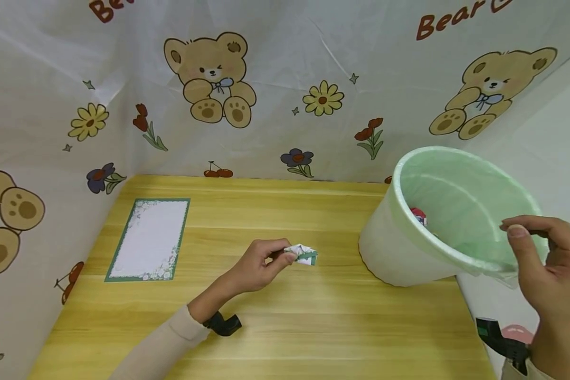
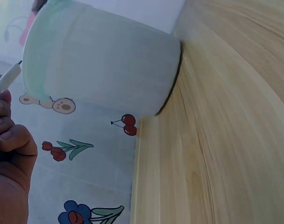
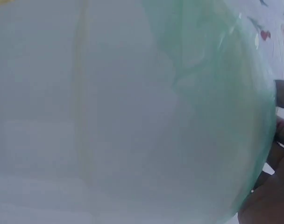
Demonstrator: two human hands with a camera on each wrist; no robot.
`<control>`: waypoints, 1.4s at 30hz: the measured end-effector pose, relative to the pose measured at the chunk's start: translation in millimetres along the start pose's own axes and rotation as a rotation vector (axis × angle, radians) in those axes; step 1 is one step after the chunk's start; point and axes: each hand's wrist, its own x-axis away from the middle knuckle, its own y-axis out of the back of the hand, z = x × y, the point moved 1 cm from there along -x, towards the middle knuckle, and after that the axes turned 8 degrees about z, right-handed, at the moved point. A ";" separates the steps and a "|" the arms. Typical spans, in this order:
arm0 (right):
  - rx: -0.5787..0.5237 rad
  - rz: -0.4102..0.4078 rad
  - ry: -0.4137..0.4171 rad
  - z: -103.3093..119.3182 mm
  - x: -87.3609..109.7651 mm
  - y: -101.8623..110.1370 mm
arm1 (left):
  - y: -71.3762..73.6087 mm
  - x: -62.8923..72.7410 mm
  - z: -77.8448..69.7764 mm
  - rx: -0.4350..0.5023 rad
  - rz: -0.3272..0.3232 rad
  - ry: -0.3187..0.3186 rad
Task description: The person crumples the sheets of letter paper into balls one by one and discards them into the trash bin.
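My left hand (image 1: pixel 258 266) pinches a small piece of folded, creased paper (image 1: pixel 306 254), white with a green border, between thumb and fingers above the table. The left wrist view shows the curled fingers (image 2: pixel 13 137) and one edge of the paper (image 2: pixel 10 77). To the right stands a white bin (image 1: pixel 394 248) with a pale green liner folded over its rim. My right hand (image 1: pixel 548 269) is at the bin's right rim, its thumb and loosely bent fingers reaching over the edge; nothing shows between them. In the right wrist view the bin's side (image 3: pixel 118 116) hides the fingertips.
A flat sheet of paper (image 1: pixel 147 240) with a green floral border lies on the left of the wooden table (image 1: pixel 285 327). Inside the bin is a small red and white item (image 1: pixel 419 215). A bear-print cloth (image 1: pixel 275 68) hangs behind the table and along its left side.
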 end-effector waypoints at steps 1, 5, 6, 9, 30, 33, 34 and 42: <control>-0.028 -0.022 -0.018 -7.0 1.5 5.2 | -0.3 -0.1 0.4 0.000 -0.001 0.002; -0.202 -0.164 -0.094 -35.5 10.8 20.4 | -0.9 -0.5 1.9 0.001 -0.001 0.006; -0.240 -0.206 -0.124 -42.7 13.7 22.9 | -1.2 -0.4 2.3 0.000 -0.001 0.008; -0.278 -0.316 -0.226 -61.7 21.9 29.9 | -2.2 0.0 2.3 0.005 -0.001 0.018; -0.523 -0.585 -0.289 -85.1 41.4 29.4 | -4.5 -11.5 -3.1 -0.019 0.006 -0.014; -0.505 -0.577 -0.273 -85.8 40.7 28.0 | -0.2 -25.4 -7.2 -0.036 0.022 -0.053; -0.509 -0.578 -0.275 -85.9 40.2 27.7 | 1.7 -31.1 -9.0 -0.043 0.033 -0.065; -0.570 -0.620 -0.358 -86.3 38.6 24.0 | 11.1 -88.9 -31.3 -0.135 0.144 -0.165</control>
